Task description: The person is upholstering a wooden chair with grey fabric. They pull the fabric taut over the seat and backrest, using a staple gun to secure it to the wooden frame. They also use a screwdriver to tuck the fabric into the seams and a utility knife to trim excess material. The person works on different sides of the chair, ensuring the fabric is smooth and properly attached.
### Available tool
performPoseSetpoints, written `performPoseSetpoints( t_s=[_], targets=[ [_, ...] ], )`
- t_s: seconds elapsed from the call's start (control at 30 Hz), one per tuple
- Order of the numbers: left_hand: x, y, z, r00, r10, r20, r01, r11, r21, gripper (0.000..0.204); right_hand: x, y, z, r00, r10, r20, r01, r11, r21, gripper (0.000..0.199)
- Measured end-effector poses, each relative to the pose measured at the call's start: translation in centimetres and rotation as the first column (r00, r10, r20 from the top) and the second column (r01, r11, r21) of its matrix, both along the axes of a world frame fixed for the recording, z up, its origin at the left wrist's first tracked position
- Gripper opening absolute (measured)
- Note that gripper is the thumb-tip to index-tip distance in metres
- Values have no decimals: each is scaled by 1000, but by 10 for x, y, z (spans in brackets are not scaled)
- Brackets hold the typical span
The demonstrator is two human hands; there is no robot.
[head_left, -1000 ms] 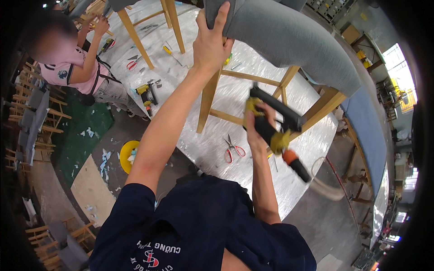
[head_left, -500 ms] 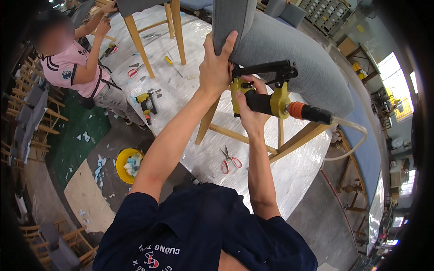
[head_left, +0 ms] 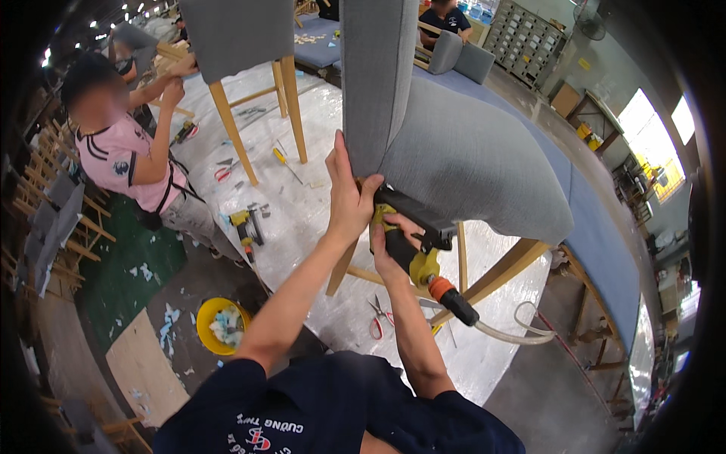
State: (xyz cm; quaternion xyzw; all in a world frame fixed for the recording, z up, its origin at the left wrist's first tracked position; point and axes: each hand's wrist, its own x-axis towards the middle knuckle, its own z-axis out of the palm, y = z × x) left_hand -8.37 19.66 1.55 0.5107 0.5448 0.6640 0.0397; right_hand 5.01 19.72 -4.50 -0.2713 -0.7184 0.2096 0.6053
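Observation:
A grey upholstered chair [head_left: 476, 151] with wooden legs stands in front of me, its tall back at the left of its padded seat. My left hand [head_left: 351, 200] is closed around the lower corner of the backrest, fingers on its left side and thumb at its right. In my right hand [head_left: 393, 253] is a yellow and black pneumatic staple gun [head_left: 426, 266], gripped round its handle. Its nose lies close to the corner below the backrest, near my left thumb; exact contact is hidden. A hose [head_left: 514, 339] trails from its orange and black coupling.
On the plastic-covered table [head_left: 302, 219] lie red-handled scissors [head_left: 377, 325], a yellow screwdriver [head_left: 281, 157] and another staple gun [head_left: 243, 231]. A second grey chair [head_left: 242, 38] stands far left beside a co-worker [head_left: 125, 159]. A yellow bucket [head_left: 203, 333] of scraps sits on the floor.
The staple gun has turned, its hose end swinging down and left. My left hand's grip on the chair has shifted, with the thumb lower. The whole view has tilted up, showing more background.

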Motion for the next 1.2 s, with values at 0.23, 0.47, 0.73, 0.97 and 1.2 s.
performPoseSetpoints(
  t_s=[0.23,0.47,0.73,0.97,1.2],
  targets=[
    [-15,-2,-11,999,31,16,-30,999,-33,92,-8,1,14,994,113,1,-113,990,-82,24],
    [-6,8,-21,1000,-6,16,6,1000,-13,90,12,7,-3,995,91,43,-86,991,-101,29],
    [11,-78,-9,986,-97,136,102,994,-33,119,183,-135,-114,978,-159,139,206,858,-471,50],
    [10,-140,-83,995,83,59,-74,988,-138,113,362,-230,-346,162,-880,-446,-307,385,-870,57],
    [-54,-141,-195,979,-19,204,80,951,-298,70,362,-115,-374,979,203,15,23,-36,-999,42]
  ],
)
